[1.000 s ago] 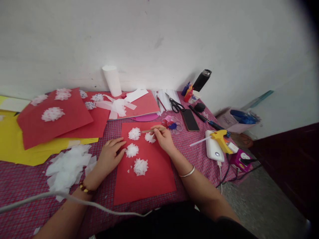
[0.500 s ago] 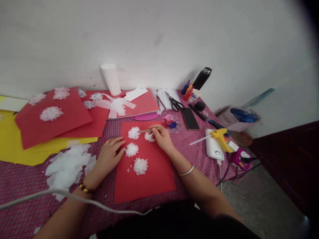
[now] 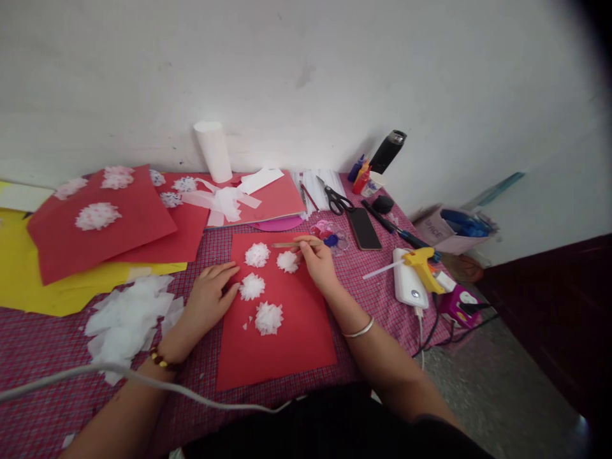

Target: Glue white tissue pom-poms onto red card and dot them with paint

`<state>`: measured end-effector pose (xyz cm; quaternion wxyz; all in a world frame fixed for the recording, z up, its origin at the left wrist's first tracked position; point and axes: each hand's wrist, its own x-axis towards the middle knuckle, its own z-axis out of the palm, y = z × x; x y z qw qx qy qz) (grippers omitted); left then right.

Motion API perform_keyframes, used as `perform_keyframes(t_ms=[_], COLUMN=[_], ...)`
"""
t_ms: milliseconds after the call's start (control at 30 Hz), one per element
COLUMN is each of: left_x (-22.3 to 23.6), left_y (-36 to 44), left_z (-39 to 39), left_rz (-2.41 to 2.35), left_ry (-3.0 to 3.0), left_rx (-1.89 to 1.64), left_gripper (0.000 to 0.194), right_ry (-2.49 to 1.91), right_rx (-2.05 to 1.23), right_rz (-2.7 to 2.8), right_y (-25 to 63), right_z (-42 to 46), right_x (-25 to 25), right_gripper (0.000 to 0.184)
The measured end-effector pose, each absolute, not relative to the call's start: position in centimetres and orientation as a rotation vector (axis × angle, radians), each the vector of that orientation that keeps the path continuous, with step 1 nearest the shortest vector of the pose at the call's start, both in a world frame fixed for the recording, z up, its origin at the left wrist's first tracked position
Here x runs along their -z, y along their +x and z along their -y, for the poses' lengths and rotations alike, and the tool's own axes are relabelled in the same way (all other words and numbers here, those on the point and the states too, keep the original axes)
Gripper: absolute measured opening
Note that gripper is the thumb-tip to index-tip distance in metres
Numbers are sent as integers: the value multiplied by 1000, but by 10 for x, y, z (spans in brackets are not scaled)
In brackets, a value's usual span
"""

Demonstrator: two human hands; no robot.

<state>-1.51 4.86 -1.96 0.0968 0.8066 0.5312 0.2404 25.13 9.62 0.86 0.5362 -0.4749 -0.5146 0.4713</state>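
My right hand (image 3: 317, 260) pinches a thin wooden stick (image 3: 285, 245), which points left above the red sheet (image 3: 296, 338). Its tip is between two white tissue-paper flowers, the upper-left flower (image 3: 257, 255) and the upper-right flower (image 3: 287, 261), close beside my fingers. Flat on the left edge of that sheet rests my left hand (image 3: 213, 294), fingers spread and holding nothing. Just right of its fingertips sits another white flower (image 3: 251, 287), and a larger white flower (image 3: 268, 318) lies lower down, with small paper scraps beside it.
Loose white tissue pieces (image 3: 129, 319) lie left of my left forearm. A paint palette (image 3: 329, 237), a phone (image 3: 365, 228) and scissors (image 3: 337, 201) are beyond my right hand. A yellow glue gun (image 3: 423, 264) rests at right; a white cable (image 3: 143, 379) crosses in front.
My right hand has shifted slightly right, drawing the stick's tip away from the upper-left flower. More of the upper-right flower shows. My left hand stays in place.
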Motion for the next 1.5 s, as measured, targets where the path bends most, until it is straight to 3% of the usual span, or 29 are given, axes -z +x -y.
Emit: perform_keyframes(t_ms=[800, 1000, 1333, 1500], left_x=[20, 20, 27, 29], left_y=[-14, -16, -23, -27], left_z=[-48, -50, -55, -56], left_rz=[-1575, -1562, -1525, -1493], left_ry=[2395, 2409, 2445, 2437], left_rx=[-711, -701, -717, -716], left_gripper=[36, 37, 44, 47], right_ry=[-1075, -1043, -1308, -1402], right_rx=[-1144, -1178, -636, -562], right_rz=[1384, 1495, 1154, 1160], right_y=[232, 226, 318, 342], right_z=[-81, -78, -109, -120], right_x=[-5, -3, -28, -19], right_gripper=[26, 17, 21, 21])
